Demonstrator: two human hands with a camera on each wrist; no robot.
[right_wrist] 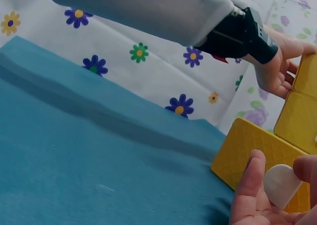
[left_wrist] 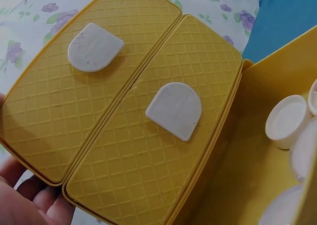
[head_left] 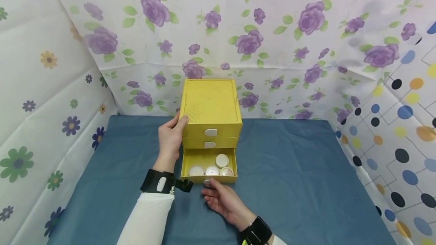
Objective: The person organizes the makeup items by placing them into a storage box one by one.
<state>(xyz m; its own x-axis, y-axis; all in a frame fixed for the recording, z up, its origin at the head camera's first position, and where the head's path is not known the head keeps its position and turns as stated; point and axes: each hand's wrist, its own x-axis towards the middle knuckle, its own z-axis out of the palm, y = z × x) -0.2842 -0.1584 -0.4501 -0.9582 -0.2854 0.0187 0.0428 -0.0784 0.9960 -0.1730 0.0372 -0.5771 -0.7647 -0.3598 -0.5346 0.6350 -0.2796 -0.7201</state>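
Note:
A yellow drawer box point(head_left: 211, 101) stands against the back cloth, its bottom drawer point(head_left: 194, 156) pulled out. My left hand point(head_left: 170, 135) grips the box's left side, thumb at the top edge and fingers along the side. At the drawer front is my right hand point(head_left: 226, 201). Its thumb tip overlaps the white drawer handle point(right_wrist: 281, 186), and the other fingers are spread apart from it, with a gap showing in the right wrist view. Several round white containers point(head_left: 222, 160) lie in the drawer; in the left wrist view, one small white container point(left_wrist: 287, 120) is tilted.
The two upper drawers are closed, with white handles point(left_wrist: 174, 111) on their fronts. Blue cloth point(head_left: 306, 184) covers the table. Patterned cloth hangs at the back point(head_left: 211, 41), left point(head_left: 34, 124) and right point(head_left: 395, 135).

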